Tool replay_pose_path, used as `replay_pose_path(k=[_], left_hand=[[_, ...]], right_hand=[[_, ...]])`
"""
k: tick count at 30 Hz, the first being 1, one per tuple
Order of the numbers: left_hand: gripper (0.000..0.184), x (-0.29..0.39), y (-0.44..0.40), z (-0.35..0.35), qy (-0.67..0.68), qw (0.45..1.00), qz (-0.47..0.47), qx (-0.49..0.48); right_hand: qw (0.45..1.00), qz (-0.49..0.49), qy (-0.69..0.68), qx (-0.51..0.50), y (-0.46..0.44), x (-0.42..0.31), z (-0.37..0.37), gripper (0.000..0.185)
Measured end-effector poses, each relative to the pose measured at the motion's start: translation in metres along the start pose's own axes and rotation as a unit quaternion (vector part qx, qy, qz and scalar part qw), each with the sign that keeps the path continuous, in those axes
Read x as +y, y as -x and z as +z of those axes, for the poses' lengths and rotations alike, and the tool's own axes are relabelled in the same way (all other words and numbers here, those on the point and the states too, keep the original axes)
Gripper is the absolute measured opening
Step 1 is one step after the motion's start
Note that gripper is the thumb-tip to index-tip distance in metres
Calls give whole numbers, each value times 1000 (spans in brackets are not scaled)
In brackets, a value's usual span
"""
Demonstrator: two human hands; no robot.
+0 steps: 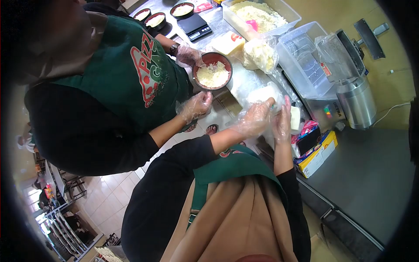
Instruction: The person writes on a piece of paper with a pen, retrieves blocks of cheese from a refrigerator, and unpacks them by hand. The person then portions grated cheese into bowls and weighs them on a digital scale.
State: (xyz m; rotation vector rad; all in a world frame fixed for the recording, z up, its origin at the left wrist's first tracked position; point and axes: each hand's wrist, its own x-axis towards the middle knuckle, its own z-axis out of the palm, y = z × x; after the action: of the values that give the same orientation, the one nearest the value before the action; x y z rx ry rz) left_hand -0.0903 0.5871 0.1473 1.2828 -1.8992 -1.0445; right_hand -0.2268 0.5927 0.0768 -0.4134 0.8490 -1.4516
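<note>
My left hand (255, 117), in a clear plastic glove, is closed near the edge of the worktop, with a small green spot at its fingertips. What it grips I cannot make out. Just beyond it is a white block (262, 93), which looks like cheese. Close beside, my right hand (283, 120) is gloved too, its fingers stretched upward. A second white block (295, 118) lies to the right of it, partly hidden. On the left, a co-worker's gloved hands (190, 56) are at a dark round pan (212, 71) holding pale shreds; one grasps its rim.
A black digital scale (194, 27) and several filled pans (182, 10) stand at the back. A clear tub (292, 22) holds shreds; another clear tub (301, 65) stands nearer. Right are a steel machine (355, 102) and a yellow box (321, 155). The co-worker (118, 74) stands close left.
</note>
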Motion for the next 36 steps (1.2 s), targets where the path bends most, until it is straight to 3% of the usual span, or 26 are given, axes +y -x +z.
replay_pose_path(k=[3, 5, 7, 8, 9, 10, 11, 13, 15, 17, 19, 22, 23, 25, 27, 29, 30, 31, 33, 35, 36], left_hand=[[23, -13, -5, -6, 32, 999, -33, 12], [33, -30, -2, -9, 19, 998, -54, -11], [46, -54, 3, -10, 26, 999, -45, 3], [58, -66, 4, -12, 63, 991, -114, -23], [58, -73, 6, -17, 59, 992, -110, -25], [61, -80, 7, -21, 216, 956, -199, 4], [63, -89, 8, -24, 368, 886, -282, 30], [73, -118, 11, -32, 572, 760, -299, 79], [66, -117, 7, -38, 631, 694, -279, 207], [59, -132, -7, -39, 666, 632, -251, 307], [50, -149, -22, -41, 685, 603, -233, 336], [36, -159, -45, -44, 714, 506, -218, 432], [36, -164, -52, -44, 718, 504, -211, 431], [41, -178, -63, -40, 706, 501, -163, 473], [47, -164, -67, -44, 702, 494, -157, 488], [49, -159, -68, -47, 695, 516, -138, 481], [49, -144, -69, -47, 679, 526, -139, 493], [49, -135, -68, -50, 680, 524, -136, 495], [49, -119, -71, -57, 681, 571, -110, 445], [46, -101, -78, -63, 660, 574, -119, 470], [46, -99, -83, -69, 664, 580, -109, 460]], right_hand=[[995, -54, 81, 3, -25, 11, -5, 58], [996, -66, 52, -43, -37, 23, -13, 59], [992, -33, 120, -22, -59, 52, -42, 57], [990, 6, 131, 50, -63, 63, -45, 57], [982, 43, 140, 121, -64, 63, -36, 56], [982, 72, 106, 138, -61, 62, -29, 59], [983, 66, 103, 138, -57, 58, -31, 59], [967, 62, 241, 55, -48, 53, -41, 69], [958, 94, 270, 33, -27, 29, -37, 69], [883, 0, 467, -55, -18, 16, -54, 62], [870, 40, 487, -57, -1, -10, -46, 54], [881, 60, 451, -128, 14, -40, -33, 45], [879, 55, 455, -131, 14, -50, -29, 45], [801, -1, 577, -163, 11, -66, -26, 40], [786, -44, 594, -166, 8, -84, -15, 36], [757, -32, 633, -157, 3, -107, 8, 34], [732, -70, 656, -172, -8, -113, 17, 34], [731, -72, 656, -174, -20, -118, 28, 34], [729, -173, 626, -216, -48, -126, 56, 32], [721, -163, 641, -207, -81, -132, 92, 32], [682, -191, 674, -208, -105, -132, 111, 32]])
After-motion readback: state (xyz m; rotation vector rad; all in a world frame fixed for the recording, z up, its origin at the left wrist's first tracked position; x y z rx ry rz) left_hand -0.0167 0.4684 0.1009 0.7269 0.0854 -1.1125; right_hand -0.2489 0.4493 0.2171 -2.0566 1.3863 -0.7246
